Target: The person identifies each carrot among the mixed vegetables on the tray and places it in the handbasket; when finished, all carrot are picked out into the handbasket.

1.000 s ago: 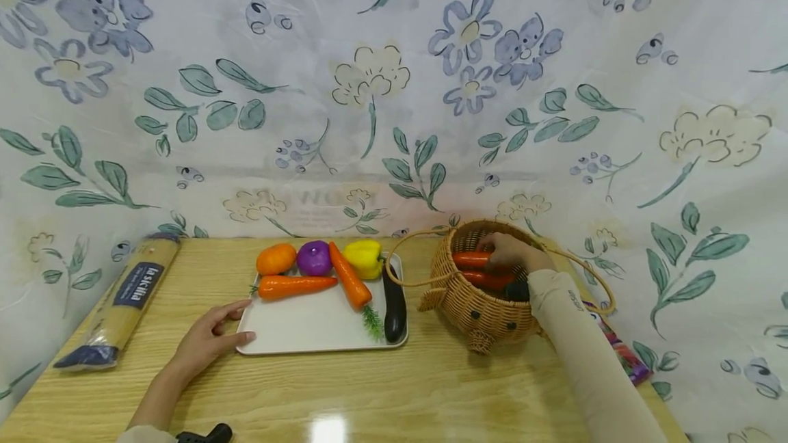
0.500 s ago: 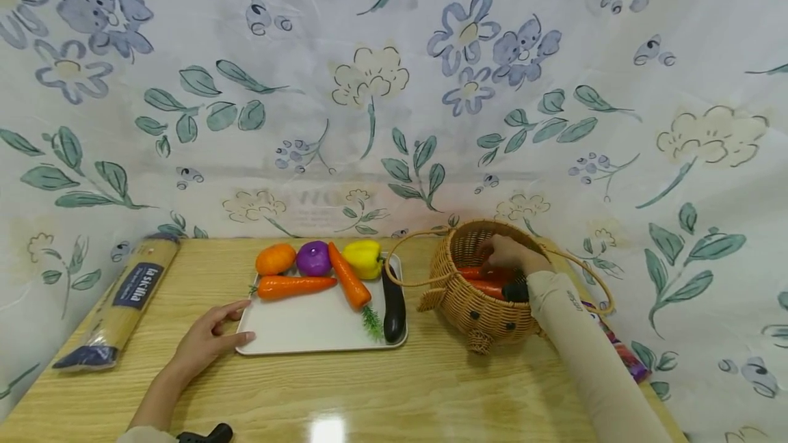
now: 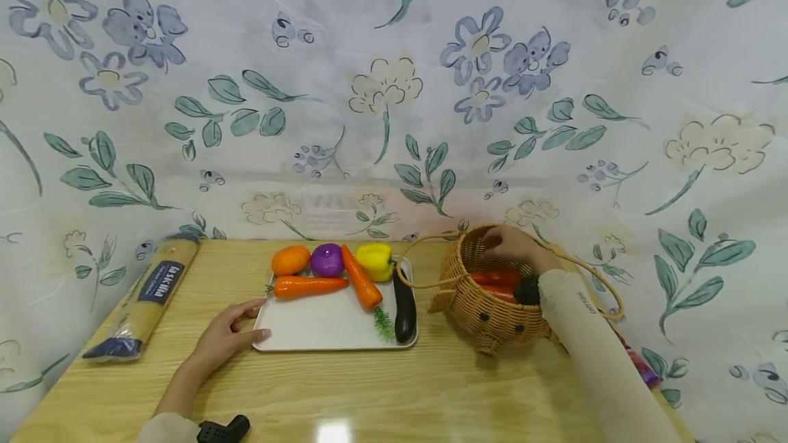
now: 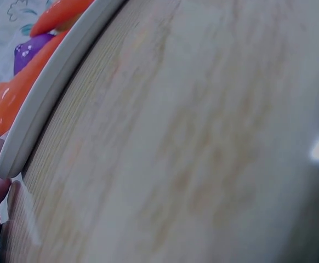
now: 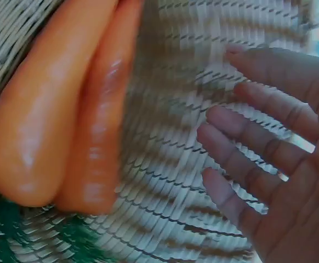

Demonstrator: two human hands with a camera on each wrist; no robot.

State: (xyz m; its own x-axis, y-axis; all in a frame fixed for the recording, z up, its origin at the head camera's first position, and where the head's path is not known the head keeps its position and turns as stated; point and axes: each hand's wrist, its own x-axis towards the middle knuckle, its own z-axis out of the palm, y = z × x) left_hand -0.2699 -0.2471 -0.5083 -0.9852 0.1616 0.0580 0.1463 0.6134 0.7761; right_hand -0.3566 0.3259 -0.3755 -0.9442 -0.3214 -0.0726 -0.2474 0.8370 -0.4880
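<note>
In the head view my left hand (image 3: 224, 337) holds the near left corner of a white tray (image 3: 295, 327). The left wrist view shows the tray's rim (image 4: 44, 98) between thumb and fingers. On the tray lie two carrots (image 3: 310, 286), an orange pumpkin-like vegetable (image 3: 291, 260), a purple round vegetable (image 3: 327, 260), a yellow bell pepper (image 3: 374, 262) and an eggplant (image 3: 404, 310). My right hand (image 3: 514, 246) is inside the wicker basket (image 3: 492, 323), above two carrots (image 5: 44, 120). Its fingers (image 5: 231, 148) are spread, apart from the carrots, with nothing in them.
A pack of spaghetti (image 3: 154, 292) lies at the table's left. Beside the basket's right side, a colourful packet (image 3: 643, 364) is partly hidden by the right sleeve. The basket's loop handle (image 3: 425, 286) sticks out towards the tray. A floral cloth (image 3: 369, 156) hangs behind the table.
My right hand has lifted off the carrots and moved up towards the basket's back rim, leaving them inside. My left hand keeps its place at the tray. The head view has shifted slightly.
</note>
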